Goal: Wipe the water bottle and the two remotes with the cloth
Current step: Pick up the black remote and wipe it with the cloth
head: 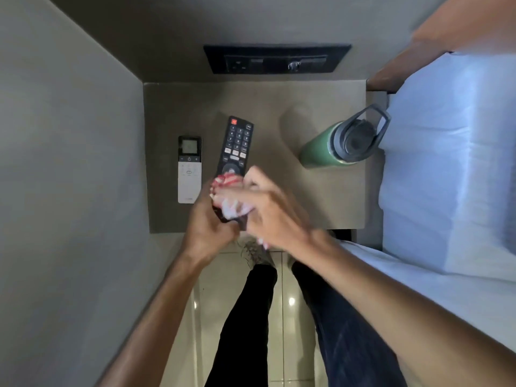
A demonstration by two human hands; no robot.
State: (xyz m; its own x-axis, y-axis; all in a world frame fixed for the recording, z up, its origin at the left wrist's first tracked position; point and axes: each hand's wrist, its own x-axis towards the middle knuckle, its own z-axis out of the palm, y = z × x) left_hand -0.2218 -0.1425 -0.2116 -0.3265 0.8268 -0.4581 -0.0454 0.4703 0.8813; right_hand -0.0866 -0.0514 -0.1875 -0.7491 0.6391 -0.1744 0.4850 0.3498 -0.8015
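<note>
A black remote (pixel 236 145) with many buttons is held above the brown bedside table (pixel 321 196); my left hand (pixel 208 233) grips its lower end. My right hand (pixel 275 216), blurred by motion, presses a red and white cloth (pixel 231 191) onto the remote's lower half. A white remote (pixel 189 170) with a small screen lies flat on the table to the left of the black one. A green water bottle (pixel 325 146) with a dark lid and loop handle stands at the table's right side, apart from both hands.
A black switch and socket panel (pixel 276 60) sits on the wall behind the table. A bed with a light blue sheet (pixel 446 163) borders the table on the right. A grey wall (pixel 69 163) closes the left. My legs and a tiled floor (pixel 284 303) are below.
</note>
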